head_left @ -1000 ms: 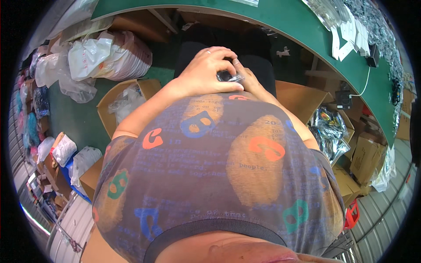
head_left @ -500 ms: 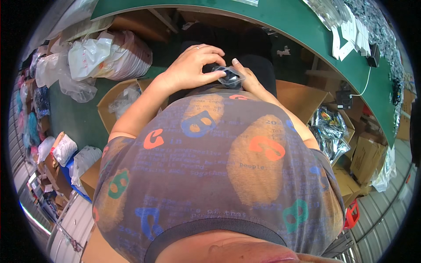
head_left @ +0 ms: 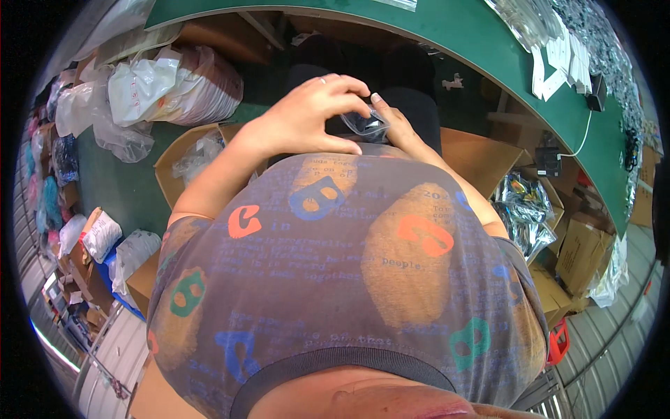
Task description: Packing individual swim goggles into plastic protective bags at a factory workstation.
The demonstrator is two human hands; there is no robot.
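Observation:
In front of my belly, above my lap, is a small clear plastic bag [head_left: 368,126] with something dark in it. My right hand [head_left: 396,126] holds the bag from its right side, thumb up along its edge. My left hand [head_left: 317,108], a ring on one finger, arches over the bag's left side. Its thumb is spread well away from the fingers, down by my shirt hem. The left fingertips reach the bag's upper edge; whether they touch it I cannot tell. The bag's lower part is partly hidden by my shirt.
A curved green table [head_left: 481,52] runs ahead and to the right, bearing white strips [head_left: 558,66] and a black adapter [head_left: 595,92] with a white cable. An open carton of silvery packets [head_left: 525,202] stands right. Left are a carton [head_left: 169,164] and a stuffed white sack [head_left: 202,91].
My left thumb has swung away from the bag, down toward my shirt, opening the hand. The left fingers have shifted slightly right. My right hand keeps its place with the bag.

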